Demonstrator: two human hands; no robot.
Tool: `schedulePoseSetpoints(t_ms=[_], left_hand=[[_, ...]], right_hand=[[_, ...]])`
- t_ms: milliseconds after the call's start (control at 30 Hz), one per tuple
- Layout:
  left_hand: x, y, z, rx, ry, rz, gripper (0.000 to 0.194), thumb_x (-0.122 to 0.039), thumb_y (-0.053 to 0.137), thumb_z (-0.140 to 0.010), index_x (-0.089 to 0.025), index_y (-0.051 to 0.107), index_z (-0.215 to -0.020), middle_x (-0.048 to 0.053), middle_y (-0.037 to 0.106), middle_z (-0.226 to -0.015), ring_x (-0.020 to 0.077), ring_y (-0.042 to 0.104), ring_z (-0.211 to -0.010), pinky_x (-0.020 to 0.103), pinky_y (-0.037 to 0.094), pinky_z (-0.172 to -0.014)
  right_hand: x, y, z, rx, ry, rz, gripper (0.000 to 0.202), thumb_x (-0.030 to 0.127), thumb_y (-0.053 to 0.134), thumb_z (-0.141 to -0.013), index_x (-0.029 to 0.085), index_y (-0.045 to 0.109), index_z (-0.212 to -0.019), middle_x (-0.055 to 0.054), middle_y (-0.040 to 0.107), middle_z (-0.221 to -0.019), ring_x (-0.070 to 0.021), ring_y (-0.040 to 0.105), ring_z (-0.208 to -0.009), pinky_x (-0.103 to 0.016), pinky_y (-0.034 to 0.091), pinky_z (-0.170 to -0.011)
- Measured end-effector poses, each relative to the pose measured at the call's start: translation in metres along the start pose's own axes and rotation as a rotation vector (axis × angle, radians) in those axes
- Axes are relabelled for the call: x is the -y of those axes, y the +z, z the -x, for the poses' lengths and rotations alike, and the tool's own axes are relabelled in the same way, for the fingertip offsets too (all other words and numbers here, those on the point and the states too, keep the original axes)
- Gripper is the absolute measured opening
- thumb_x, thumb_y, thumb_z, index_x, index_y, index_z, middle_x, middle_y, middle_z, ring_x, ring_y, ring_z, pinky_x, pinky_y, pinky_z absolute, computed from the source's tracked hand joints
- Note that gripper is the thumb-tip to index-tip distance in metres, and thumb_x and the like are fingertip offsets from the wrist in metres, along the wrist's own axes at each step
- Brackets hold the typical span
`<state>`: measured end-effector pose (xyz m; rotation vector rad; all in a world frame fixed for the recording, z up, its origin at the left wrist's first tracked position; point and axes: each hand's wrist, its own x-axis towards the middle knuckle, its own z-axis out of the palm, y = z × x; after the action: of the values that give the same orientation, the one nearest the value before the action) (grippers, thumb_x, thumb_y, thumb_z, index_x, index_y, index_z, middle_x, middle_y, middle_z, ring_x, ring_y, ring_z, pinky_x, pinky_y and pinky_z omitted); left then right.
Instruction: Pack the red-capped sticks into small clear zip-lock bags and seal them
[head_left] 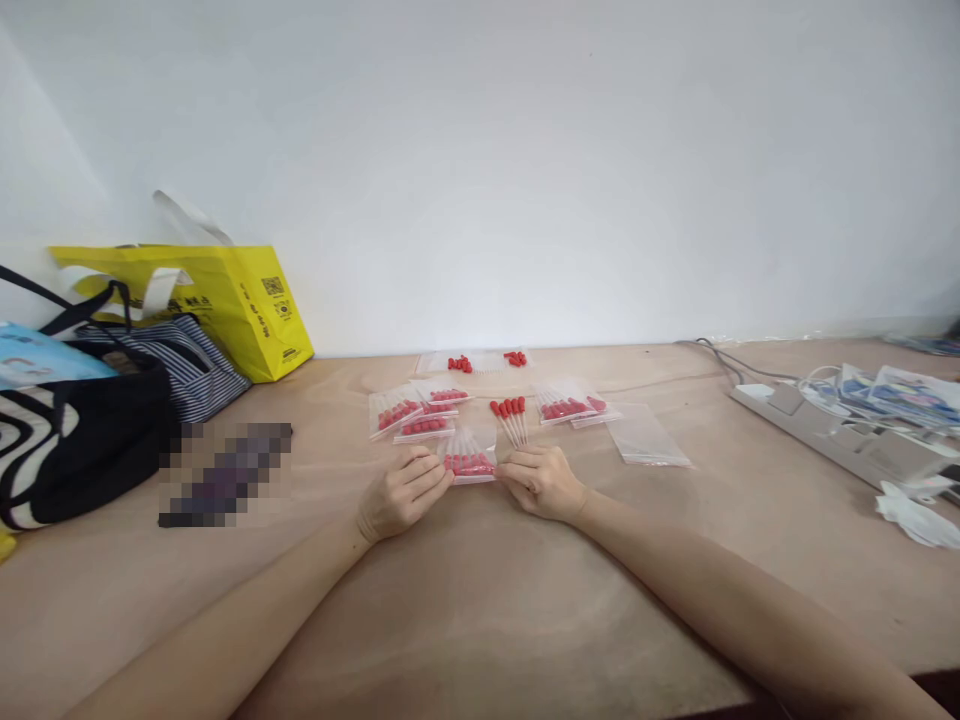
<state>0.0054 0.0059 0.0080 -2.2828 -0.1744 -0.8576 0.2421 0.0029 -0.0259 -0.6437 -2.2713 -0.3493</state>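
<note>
A small clear zip bag [471, 479] with several red-bulbed droppers in it lies in front of me, its seal edge toward me. My left hand [405, 492] is closed on the bag's left corner. At the right corner, the fingers of my right hand [544, 483] are closed on the bag's edge. Several loose droppers [510, 412] lie fanned just beyond my right hand, red bulbs away from me; the hand hides their tips. Filled zip bags [425, 426] overlap behind the left hand, and more filled bags [564, 403] lie to the right.
A flat zip bag [649, 436] lies right of the filled ones. More droppers [460, 365] are by the wall. A power strip [832, 435] with cables and a crumpled tissue [916, 515] sit right; a yellow bag [262, 310], striped pouch [180, 365] and black bag [97, 440] stand left.
</note>
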Motion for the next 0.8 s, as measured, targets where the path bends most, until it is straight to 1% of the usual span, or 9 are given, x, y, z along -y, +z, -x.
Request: schedulePoseSetpoints(t_ms=[167,267,433,533,600,700,800], left_hand=[[0.005,-0.006,0.008,0.047,-0.019,-0.010,0.017,-0.005,0.041,-0.085,-0.012,0.056,-0.089,0.006,0.064,-0.072,0.0170,0.059,-0.069,0.036,0.049,-0.067],[0.006,-0.006,0.012,0.030,-0.048,-0.022,0.016,-0.004,0.042,-0.084,-0.011,0.056,-0.087,0.006,0.063,-0.070,0.0168,0.059,-0.067,0.035,0.049,-0.066],[0.005,-0.005,0.010,0.019,-0.032,0.018,0.016,-0.004,0.042,-0.084,-0.012,0.056,-0.086,0.005,0.063,-0.068,0.0163,0.058,-0.066,0.035,0.048,-0.065],[0.003,-0.003,0.005,0.026,-0.040,0.021,0.015,-0.005,0.042,-0.084,-0.013,0.055,-0.084,0.004,0.062,-0.067,0.0150,0.057,-0.063,0.033,0.048,-0.064],[0.000,-0.001,0.003,0.021,-0.036,0.026,0.014,-0.005,0.043,-0.084,-0.013,0.055,-0.083,0.004,0.062,-0.066,0.0148,0.057,-0.063,0.033,0.048,-0.063],[-0.003,0.001,0.001,0.007,-0.033,0.039,0.014,-0.005,0.044,-0.084,-0.013,0.055,-0.081,0.003,0.061,-0.064,0.0146,0.057,-0.061,0.032,0.048,-0.062],[-0.005,0.001,0.000,0.004,-0.042,0.050,0.013,-0.006,0.046,-0.084,-0.014,0.055,-0.079,0.002,0.061,-0.063,0.0136,0.057,-0.060,0.031,0.048,-0.061]], right_hand=[[-0.003,-0.002,0.003,0.006,0.042,-0.011,0.018,0.012,0.042,-0.078,0.017,0.059,-0.076,-0.002,0.060,-0.066,-0.0111,0.052,-0.063,-0.022,0.033,-0.054],[-0.004,-0.004,0.003,0.010,0.036,-0.013,0.018,0.013,0.042,-0.079,0.017,0.059,-0.075,-0.002,0.060,-0.065,-0.0109,0.051,-0.062,-0.022,0.033,-0.054],[0.002,-0.006,-0.002,-0.029,0.047,0.060,0.018,0.018,0.044,-0.082,0.019,0.061,-0.075,-0.002,0.061,-0.067,-0.0110,0.049,-0.064,-0.023,0.033,-0.055],[0.009,-0.003,-0.010,-0.066,0.016,0.110,0.016,0.023,0.046,-0.083,0.021,0.062,-0.080,-0.002,0.063,-0.073,-0.0116,0.049,-0.068,-0.023,0.033,-0.055],[0.014,0.001,-0.015,-0.077,-0.020,0.133,0.017,0.024,0.046,-0.083,0.021,0.062,-0.079,-0.001,0.063,-0.072,-0.0113,0.048,-0.067,-0.023,0.033,-0.054],[0.017,0.007,-0.019,-0.061,-0.073,0.161,0.021,0.020,0.044,-0.084,0.020,0.062,-0.073,0.000,0.061,-0.065,-0.0107,0.046,-0.062,-0.024,0.031,-0.053],[0.017,0.008,-0.019,-0.030,-0.061,0.172,0.022,0.019,0.042,-0.085,0.020,0.061,-0.073,-0.001,0.061,-0.067,-0.0107,0.046,-0.063,-0.024,0.031,-0.053]])
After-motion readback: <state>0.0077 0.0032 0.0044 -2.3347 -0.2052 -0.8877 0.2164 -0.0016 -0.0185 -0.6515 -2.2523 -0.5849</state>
